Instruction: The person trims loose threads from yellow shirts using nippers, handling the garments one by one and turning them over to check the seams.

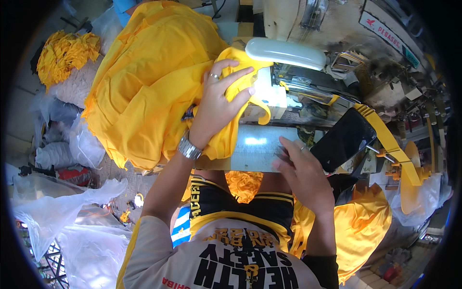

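My left hand, with a ring and a metal watch, lies over a piece of yellow fabric on the machine bed. Its fingers are spread, pointing toward the lit sewing area of an industrial sewing machine. A narrow curled end of yellow fabric hangs beside my thumb. My right hand hovers over the right end of a metal plate with ruler-like markings. Its thumb and fingers are apart, with nothing between them. The needle area is too bright to make out.
A large heap of yellow fabric rises at left. A white tube lamp hangs over the machine. At right are a black phone and a yellow band running to a reel. More yellow cloth lies lower right; plastic bags lie lower left.
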The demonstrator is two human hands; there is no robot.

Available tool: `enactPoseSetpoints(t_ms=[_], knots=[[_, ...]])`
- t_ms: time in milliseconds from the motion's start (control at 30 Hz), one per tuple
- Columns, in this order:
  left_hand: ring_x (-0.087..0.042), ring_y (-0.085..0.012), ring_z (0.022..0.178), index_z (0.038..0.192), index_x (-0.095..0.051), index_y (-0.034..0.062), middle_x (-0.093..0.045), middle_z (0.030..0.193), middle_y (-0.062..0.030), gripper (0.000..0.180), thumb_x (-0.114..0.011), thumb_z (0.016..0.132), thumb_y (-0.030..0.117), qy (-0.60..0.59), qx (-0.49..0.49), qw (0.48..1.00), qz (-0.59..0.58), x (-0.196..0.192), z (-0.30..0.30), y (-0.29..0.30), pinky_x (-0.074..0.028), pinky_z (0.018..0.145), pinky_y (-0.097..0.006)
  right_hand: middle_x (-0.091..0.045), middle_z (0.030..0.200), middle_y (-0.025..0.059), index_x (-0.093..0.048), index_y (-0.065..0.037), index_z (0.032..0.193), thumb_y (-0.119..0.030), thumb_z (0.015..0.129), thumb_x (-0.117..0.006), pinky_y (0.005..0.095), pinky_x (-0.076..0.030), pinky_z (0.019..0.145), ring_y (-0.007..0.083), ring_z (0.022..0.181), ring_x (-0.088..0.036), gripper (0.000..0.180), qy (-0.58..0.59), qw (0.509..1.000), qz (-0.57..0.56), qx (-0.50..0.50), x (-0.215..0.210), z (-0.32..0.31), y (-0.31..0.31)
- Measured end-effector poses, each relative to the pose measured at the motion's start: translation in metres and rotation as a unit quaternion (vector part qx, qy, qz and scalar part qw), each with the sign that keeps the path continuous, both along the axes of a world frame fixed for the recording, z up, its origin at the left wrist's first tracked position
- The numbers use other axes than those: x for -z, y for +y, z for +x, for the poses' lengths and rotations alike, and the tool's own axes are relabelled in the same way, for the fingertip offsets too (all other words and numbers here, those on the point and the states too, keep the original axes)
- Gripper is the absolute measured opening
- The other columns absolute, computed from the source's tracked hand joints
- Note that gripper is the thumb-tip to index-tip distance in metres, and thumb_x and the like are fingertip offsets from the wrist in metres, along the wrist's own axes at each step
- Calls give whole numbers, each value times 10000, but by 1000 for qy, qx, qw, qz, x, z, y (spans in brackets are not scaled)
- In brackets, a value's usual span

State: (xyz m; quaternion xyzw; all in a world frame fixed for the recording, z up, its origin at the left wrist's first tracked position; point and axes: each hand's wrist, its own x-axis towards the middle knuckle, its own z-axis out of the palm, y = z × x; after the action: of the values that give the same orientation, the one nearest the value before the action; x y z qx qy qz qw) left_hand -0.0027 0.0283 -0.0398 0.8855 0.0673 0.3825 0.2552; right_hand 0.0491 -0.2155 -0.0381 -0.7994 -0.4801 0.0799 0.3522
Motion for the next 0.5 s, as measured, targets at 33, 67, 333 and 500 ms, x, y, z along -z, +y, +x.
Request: enactPoseSetpoints(t_ms=[33, 67, 333, 500], knots=[[-494, -294, 1145, 1186, -670, 74, -524, 1228, -136, 386, -698, 811, 163, -5, 10, 1000, -29, 1, -5, -5, -402, 983, -347, -588, 958, 152, -538, -9, 1113, -257, 904, -631, 422, -491, 750, 350, 871, -616, 338, 2, 1000, 29, -6, -9, 2, 4], [-516, -293, 1098, 1205, -654, 67, -513, 1199, -139, 413, -721, 815, 185, -12, 4, 1000, -10, -1, -11, -10, -426, 933, -349, -580, 949, 154, -537, -6, 1082, -257, 913, -618, 423, -492, 746, 346, 877, -613, 313, 4, 998, 58, -14, -16, 5, 10], [-588, -280, 809, 1030, -616, -21, -592, 921, -144, 159, -627, 889, 53, 53, 22, 994, -95, -30, -62, -65, -460, 735, -315, -605, 881, 124, -545, -27, 933, -211, 913, -585, 422, -502, 669, 327, 823, -623, 190, -325, 940, 50, 93, -28, 37, 72], [-621, -318, 843, 1039, -592, -29, -609, 964, -177, 175, -625, 873, 17, 34, 71, 992, -100, -32, -71, -98, -477, 745, -332, -619, 811, 114, -553, -52, 905, -225, 934, -542, 391, -513, 629, 302, 756, -639, 176, -347, 935, 35, 63, -31, 42, 96]])
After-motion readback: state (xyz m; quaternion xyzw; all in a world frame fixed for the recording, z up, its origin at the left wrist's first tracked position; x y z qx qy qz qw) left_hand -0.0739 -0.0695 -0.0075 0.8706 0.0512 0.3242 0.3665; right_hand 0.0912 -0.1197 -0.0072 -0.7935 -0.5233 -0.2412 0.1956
